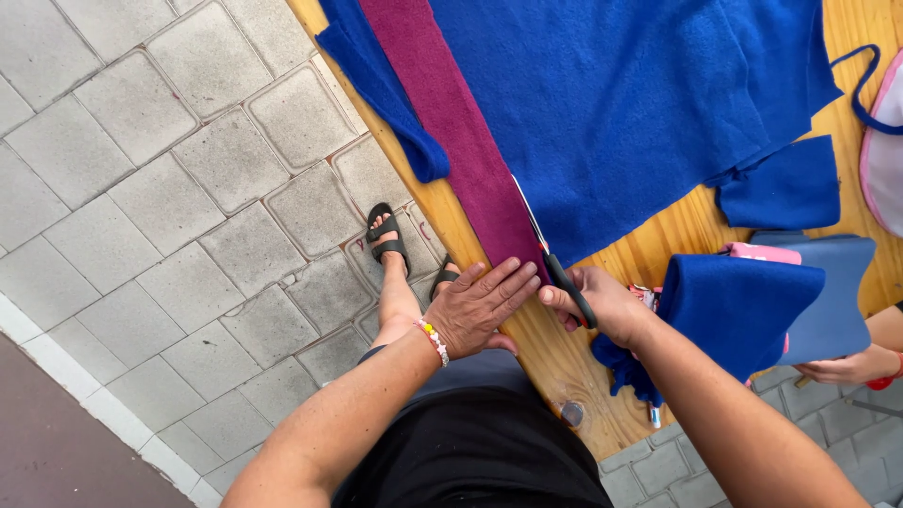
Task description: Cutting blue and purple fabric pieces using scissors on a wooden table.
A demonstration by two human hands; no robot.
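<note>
My left hand (483, 303) lies flat, fingers spread, on the near end of a long maroon felt strip (450, 122) at the edge of a wooden table (658, 246). A beaded bracelet circles that wrist. My right hand (602, 301) grips black-handled scissors (555, 263). Their blades point away from me along the seam between the maroon strip and a large blue felt sheet (621, 94).
A folded blue felt piece (738, 306) lies over a grey-blue sheet by my right forearm. A smaller blue scrap (785, 183) and a rolled blue strip (381, 85) lie nearby. Another person's hand (851, 365) rests at right. Grey paving stones (188, 188) lie below, with my sandalled foot (388, 235).
</note>
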